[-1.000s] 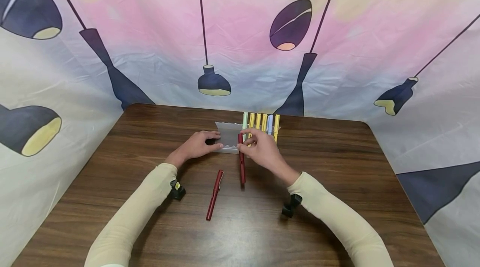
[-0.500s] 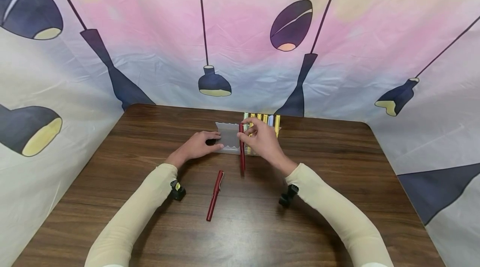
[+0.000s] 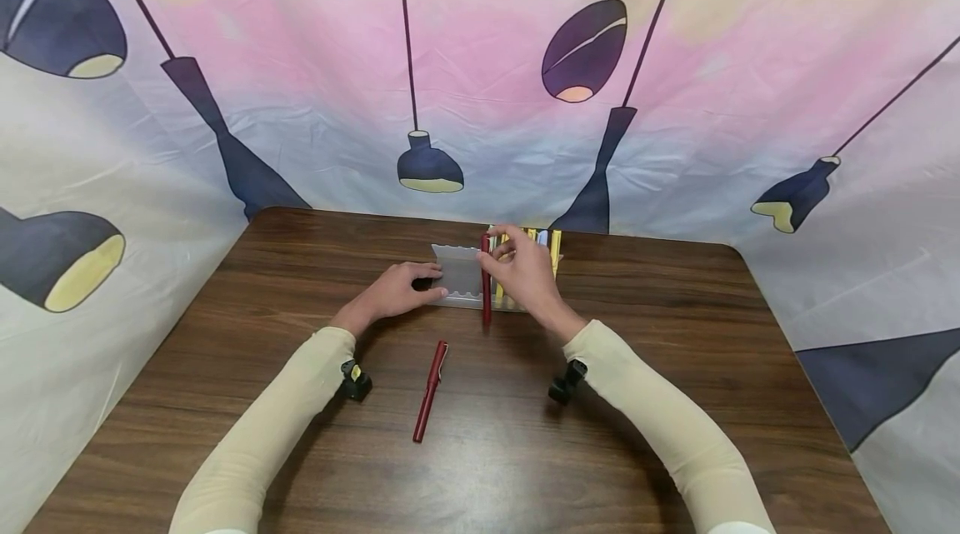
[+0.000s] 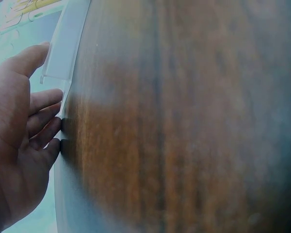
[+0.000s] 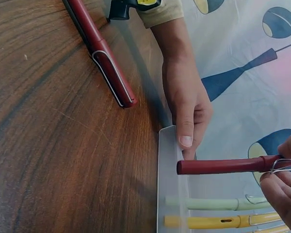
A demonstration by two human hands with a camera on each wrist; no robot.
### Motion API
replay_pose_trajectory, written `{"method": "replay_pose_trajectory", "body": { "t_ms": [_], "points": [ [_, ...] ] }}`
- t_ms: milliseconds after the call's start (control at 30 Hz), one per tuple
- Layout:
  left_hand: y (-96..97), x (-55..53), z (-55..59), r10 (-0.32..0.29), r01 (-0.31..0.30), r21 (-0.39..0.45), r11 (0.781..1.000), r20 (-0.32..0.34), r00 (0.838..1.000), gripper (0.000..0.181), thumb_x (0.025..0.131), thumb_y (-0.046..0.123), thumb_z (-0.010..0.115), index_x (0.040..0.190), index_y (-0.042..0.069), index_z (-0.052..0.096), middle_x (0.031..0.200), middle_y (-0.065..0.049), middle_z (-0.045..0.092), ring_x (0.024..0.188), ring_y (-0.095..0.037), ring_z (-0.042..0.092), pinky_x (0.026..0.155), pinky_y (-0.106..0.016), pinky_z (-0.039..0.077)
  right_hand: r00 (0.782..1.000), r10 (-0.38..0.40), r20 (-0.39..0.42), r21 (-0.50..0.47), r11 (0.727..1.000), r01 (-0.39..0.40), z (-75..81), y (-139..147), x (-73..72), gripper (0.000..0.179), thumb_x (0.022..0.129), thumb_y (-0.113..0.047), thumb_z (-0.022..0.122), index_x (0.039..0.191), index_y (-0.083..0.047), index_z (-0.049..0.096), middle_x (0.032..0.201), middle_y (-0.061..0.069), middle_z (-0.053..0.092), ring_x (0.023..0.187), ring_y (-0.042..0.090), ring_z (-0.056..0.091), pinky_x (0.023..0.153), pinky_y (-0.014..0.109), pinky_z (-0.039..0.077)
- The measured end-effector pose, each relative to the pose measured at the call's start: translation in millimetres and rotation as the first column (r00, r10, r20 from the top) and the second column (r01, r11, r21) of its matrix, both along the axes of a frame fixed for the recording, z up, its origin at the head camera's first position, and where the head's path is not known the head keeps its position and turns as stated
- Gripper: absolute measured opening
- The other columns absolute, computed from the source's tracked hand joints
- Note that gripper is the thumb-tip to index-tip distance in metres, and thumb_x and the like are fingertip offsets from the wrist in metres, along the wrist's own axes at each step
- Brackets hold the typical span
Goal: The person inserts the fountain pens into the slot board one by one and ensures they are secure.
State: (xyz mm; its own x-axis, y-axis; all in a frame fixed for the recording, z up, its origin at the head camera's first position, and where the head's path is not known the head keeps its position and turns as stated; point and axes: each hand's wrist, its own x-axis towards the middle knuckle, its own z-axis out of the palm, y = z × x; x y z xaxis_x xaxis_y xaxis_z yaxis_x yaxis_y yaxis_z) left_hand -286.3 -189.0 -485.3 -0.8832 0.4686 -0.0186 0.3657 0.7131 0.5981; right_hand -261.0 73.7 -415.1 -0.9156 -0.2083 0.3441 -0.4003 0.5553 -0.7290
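Note:
In the head view, my right hand (image 3: 525,271) pinches a red pen (image 3: 487,292) between thumb and fingers, over a clear plastic pen rack (image 3: 456,271). The right wrist view shows the held pen level with the rack's pens, just beside a light green pen (image 5: 218,204); whether it touches the rack I cannot tell. My left hand (image 3: 397,290) is at the rack's left end, thumb and fingers extended along its sides. A second red pen (image 3: 429,392), with a wire clip, lies on the table nearer to me.
Several pens occupy the rack's right part, among them a yellow pen (image 3: 555,251) and a blue pen (image 3: 542,238), partly behind my right hand. The wooden table (image 3: 637,301) ends at a patterned cloth backdrop (image 3: 315,101).
My right hand has carried the red pen away from me, from in front of the rack to over it. The left hand, rack and lying red pen stay in place.

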Motion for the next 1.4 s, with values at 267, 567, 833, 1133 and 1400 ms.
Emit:
{"method": "replay_pose_trajectory", "body": {
  "t_ms": [267, 567, 833, 1133, 1400],
  "points": [
    [0.2, -0.3, -1.0, 0.001, -0.001, 0.000, 1.000, -0.001, 1.000, 0.067, 0.098, 0.056, 0.062, 0.142, 0.006, 0.062, 0.152, -0.012, 0.052, 0.144, -0.033, 0.044, 0.115, -0.053, 0.039, 1.000, -0.008, -0.027, -0.031, 0.999, 0.008, -3.7, -3, -5.6, 0.032, 0.093, -0.027, 0.077, 0.121, -0.016, 0.065, 0.084, 0.000, 0.070, 0.064, 0.009, 0.069, 0.055, 0.030, 0.054],
    [0.4, 0.2, 0.4, 0.002, -0.002, 0.018, 1.000, 0.000, 1.000, 0.065, 0.098, 0.054, 0.064, 0.141, 0.005, 0.063, 0.152, -0.013, 0.052, 0.144, -0.032, 0.045, 0.115, -0.053, 0.039, 0.998, -0.038, -0.055, -0.042, 0.998, 0.036, -4.3, -7, -11.1, 0.036, 0.094, -0.028, 0.075, 0.125, -0.013, 0.063, 0.089, 0.001, 0.069, 0.071, 0.011, 0.072, 0.072, 0.041, 0.060],
    [0.4, -0.1, 0.5, 0.002, -0.002, 0.019, 1.000, -0.003, 1.000, 0.065, 0.098, 0.054, 0.064, 0.141, 0.005, 0.062, 0.152, -0.012, 0.053, 0.144, -0.032, 0.045, 0.115, -0.052, 0.039, 0.995, -0.063, -0.074, -0.053, 0.997, 0.059, -4.7, -10, -14.8, 0.033, 0.094, -0.028, 0.076, 0.120, -0.016, 0.059, 0.088, 0.004, 0.069, 0.072, 0.013, 0.072, 0.063, 0.034, 0.058],
    [0.6, 0.7, 1.4, 0.006, -0.006, 0.016, 1.000, -0.001, 1.000, 0.065, 0.098, 0.054, 0.064, 0.141, 0.005, 0.062, 0.152, -0.012, 0.053, 0.144, -0.033, 0.045, 0.115, -0.053, 0.038, 0.996, -0.068, -0.054, -0.072, 0.995, 0.064, -6.6, -12, -15.4, 0.034, 0.094, -0.027, 0.076, 0.120, -0.016, 0.057, 0.091, 0.004, 0.070, 0.076, 0.016, 0.075, 0.062, 0.035, 0.059],
    [0.4, 1.4, 0.8, 0.008, -0.008, -0.001, 1.000, -0.002, 1.000, 0.066, 0.097, 0.055, 0.064, 0.141, 0.005, 0.062, 0.152, -0.012, 0.053, 0.144, -0.033, 0.045, 0.115, -0.054, 0.039, 0.998, -0.030, -0.056, -0.057, 0.998, 0.027, -11.8, -13, -16.6, 0.035, 0.095, -0.025, 0.076, 0.120, -0.012, 0.057, 0.089, 0.004, 0.069, 0.073, 0.015, 0.073, 0.059, 0.032, 0.058]
  ]
}}
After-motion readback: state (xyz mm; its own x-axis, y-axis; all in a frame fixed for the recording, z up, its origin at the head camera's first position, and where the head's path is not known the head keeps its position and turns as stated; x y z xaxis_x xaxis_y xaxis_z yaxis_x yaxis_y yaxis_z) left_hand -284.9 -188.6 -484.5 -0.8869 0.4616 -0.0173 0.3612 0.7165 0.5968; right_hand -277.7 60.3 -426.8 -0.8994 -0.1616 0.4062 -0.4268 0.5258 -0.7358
